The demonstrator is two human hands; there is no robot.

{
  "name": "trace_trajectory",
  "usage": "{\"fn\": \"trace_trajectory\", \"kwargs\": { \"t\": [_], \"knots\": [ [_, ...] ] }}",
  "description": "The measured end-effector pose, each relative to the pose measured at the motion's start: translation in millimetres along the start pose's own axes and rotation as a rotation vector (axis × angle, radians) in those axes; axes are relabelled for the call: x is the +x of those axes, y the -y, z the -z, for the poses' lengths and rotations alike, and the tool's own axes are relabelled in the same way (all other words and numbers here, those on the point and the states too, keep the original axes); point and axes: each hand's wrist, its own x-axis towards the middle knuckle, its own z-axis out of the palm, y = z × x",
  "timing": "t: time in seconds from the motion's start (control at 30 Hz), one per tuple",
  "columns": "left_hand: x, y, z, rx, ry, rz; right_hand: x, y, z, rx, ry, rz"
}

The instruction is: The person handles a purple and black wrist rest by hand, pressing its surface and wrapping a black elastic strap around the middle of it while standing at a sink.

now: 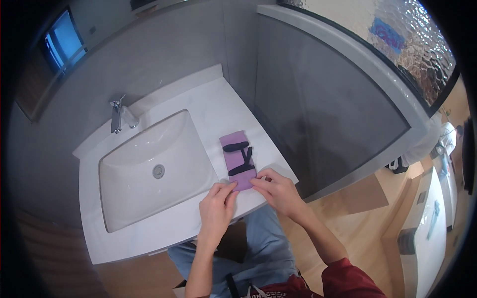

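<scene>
A long, narrow purple piece, apparently folded cloth (pixel 243 182), lies on the white countertop to the right of the basin. Black strap-like strips (pixel 241 170) rest across it, one near each end, with slanting pieces between them. Its near left corner is pinched between the thumb and fingers of my left hand (pixel 217 202). My right hand (pixel 279 190) pinches the near right corner in the same way. Fingertips cover both corners, so the edges there are hidden.
A white sink basin (pixel 144 198) with a round drain (pixel 158 171) takes up the left of the countertop (pixel 201 107). Behind it stands a chrome faucet (pixel 117 114). A grey partition (pixel 323 94) rises at the right, topped with textured glass (pixel 422 30).
</scene>
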Motion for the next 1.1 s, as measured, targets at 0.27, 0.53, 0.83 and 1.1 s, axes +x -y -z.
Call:
{"fn": "trace_trajectory", "kwargs": {
  "t": [0.27, 0.53, 0.83, 1.1],
  "knots": [
    [8, -13, 5, 0.039, -0.016, -0.105, -1, 9, -1, -0.130, -0.035, 0.044],
    [6, 9, -13, 0.087, -0.101, -0.322, 1, 7, -1, -0.177, 0.039, 0.089],
    [4, 5, -5, 0.056, -0.071, -0.306, 8, 6, -5, -0.140, 0.007, 0.160],
    [0, 8, -9, 0.082, -0.046, -0.170, 9, 3, -11, -0.105, -0.033, 0.110]
  ]
}}
